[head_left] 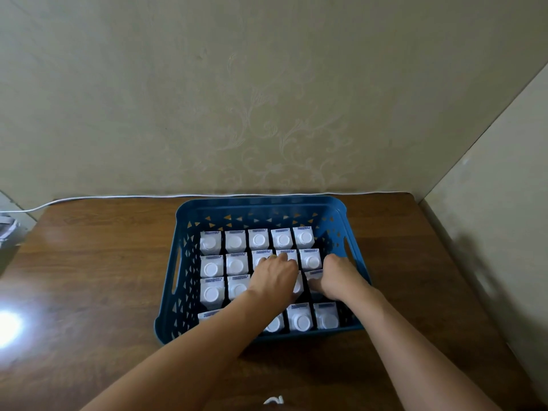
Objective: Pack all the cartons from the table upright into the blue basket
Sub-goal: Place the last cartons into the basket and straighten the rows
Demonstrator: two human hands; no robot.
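The blue basket (181, 264) stands on the brown table (98, 277) and holds several white cartons (210, 266), upright in rows with their round caps up. My left hand (274, 277) lies palm down over the cartons in the middle rows, and its fingers touch the tops in the second row. My right hand (336, 277) is down in the basket by the right wall. Its fingers curl round a carton (314, 274) in the third row, which it mostly hides. I see no carton on the table outside the basket.
A white cable (118, 197) runs along the table's back edge against the patterned wall. Another wall closes in on the right of the table. A small white object (274, 400) lies at the table's near edge. A bright light reflection (9, 324) shows on the left.
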